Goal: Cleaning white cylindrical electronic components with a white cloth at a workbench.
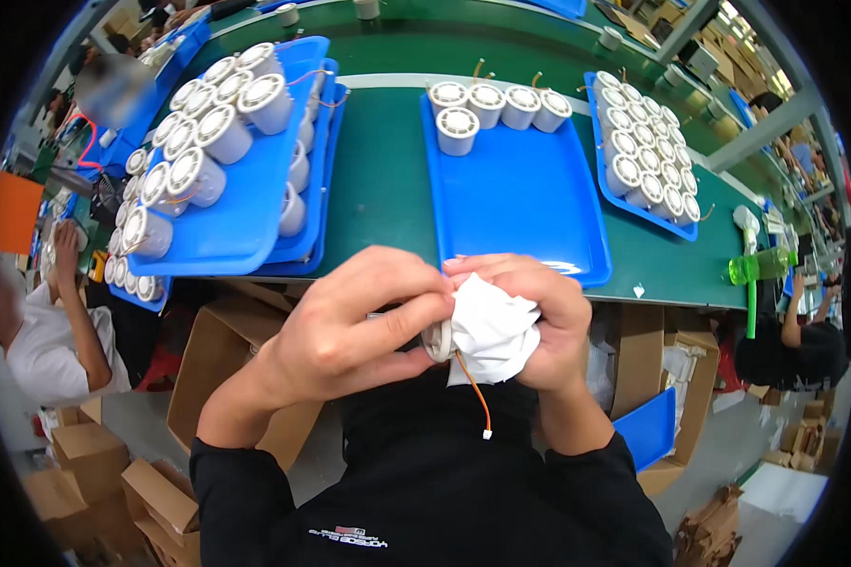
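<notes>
A black top [482, 501] with 2 plain sleeves [244, 501] carries small white-and-red front print [355, 536]; left hand [340, 326] and right hand [553, 331] are bare.

Small white letters [359, 540] sit on the front of the person's black shirt [501, 482], below the grip of the left hand [350, 326] and the right hand [555, 317], a bit to the left. They run in a slanting row and look upside down, with a little red mark [351, 529] beside them.
</notes>
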`<action>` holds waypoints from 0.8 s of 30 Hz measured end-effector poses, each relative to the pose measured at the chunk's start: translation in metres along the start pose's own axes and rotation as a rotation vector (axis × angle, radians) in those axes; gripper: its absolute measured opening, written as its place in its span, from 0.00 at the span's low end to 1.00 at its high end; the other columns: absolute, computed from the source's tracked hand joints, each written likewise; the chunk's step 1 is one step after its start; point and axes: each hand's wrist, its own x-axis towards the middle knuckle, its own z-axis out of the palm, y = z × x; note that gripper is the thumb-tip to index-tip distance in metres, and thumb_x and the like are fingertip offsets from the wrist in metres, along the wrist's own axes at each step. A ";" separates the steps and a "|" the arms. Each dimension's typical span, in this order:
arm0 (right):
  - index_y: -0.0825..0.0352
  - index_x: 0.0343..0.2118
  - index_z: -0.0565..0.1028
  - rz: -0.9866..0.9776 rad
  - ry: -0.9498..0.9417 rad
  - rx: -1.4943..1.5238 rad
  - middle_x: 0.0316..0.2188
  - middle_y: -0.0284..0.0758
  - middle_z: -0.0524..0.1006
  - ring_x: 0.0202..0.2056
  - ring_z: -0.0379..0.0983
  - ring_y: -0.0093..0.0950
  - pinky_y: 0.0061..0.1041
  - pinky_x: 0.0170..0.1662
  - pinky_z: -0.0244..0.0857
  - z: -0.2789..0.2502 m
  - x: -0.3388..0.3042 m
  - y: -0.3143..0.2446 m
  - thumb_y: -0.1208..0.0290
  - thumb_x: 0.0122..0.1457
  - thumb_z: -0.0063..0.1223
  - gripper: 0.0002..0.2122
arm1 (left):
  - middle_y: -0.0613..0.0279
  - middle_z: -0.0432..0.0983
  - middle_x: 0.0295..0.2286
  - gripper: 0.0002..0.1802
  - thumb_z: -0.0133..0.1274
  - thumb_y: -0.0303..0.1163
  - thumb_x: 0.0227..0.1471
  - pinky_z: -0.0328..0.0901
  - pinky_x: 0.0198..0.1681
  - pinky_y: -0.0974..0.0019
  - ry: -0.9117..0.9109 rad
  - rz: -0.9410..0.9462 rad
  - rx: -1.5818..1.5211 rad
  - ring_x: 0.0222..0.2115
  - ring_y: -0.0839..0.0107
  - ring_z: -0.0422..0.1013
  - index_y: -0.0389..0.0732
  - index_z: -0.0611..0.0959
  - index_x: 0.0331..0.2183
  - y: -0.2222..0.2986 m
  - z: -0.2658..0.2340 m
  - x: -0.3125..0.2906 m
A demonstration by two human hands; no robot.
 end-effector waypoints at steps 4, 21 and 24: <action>0.71 0.35 0.77 0.088 -0.098 -0.171 0.36 0.35 0.78 0.40 0.74 0.30 0.28 0.44 0.68 -0.023 -0.031 0.010 0.74 0.46 0.66 0.14 | 0.53 0.74 0.36 0.24 0.65 0.22 0.32 0.70 0.36 0.60 -0.062 -0.038 -0.131 0.35 0.56 0.73 0.32 0.79 0.38 -0.001 0.031 -0.007; 0.66 0.59 0.61 0.964 0.381 1.432 0.57 0.39 0.64 0.55 0.66 0.32 0.29 0.55 0.65 0.000 -0.074 0.031 0.64 0.63 0.44 0.22 | 0.51 0.72 0.39 0.31 0.72 0.24 0.24 0.71 0.38 0.61 0.259 -0.059 -0.214 0.36 0.56 0.74 0.33 0.78 0.37 -0.010 0.098 -0.027; 0.63 0.59 0.61 0.856 0.392 1.023 0.57 0.38 0.66 0.55 0.66 0.31 0.29 0.54 0.66 0.012 -0.067 0.013 0.62 0.64 0.43 0.22 | 0.52 0.72 0.39 0.32 0.74 0.27 0.25 0.71 0.38 0.60 0.387 -0.092 -0.150 0.37 0.56 0.74 0.33 0.77 0.37 -0.009 0.111 -0.028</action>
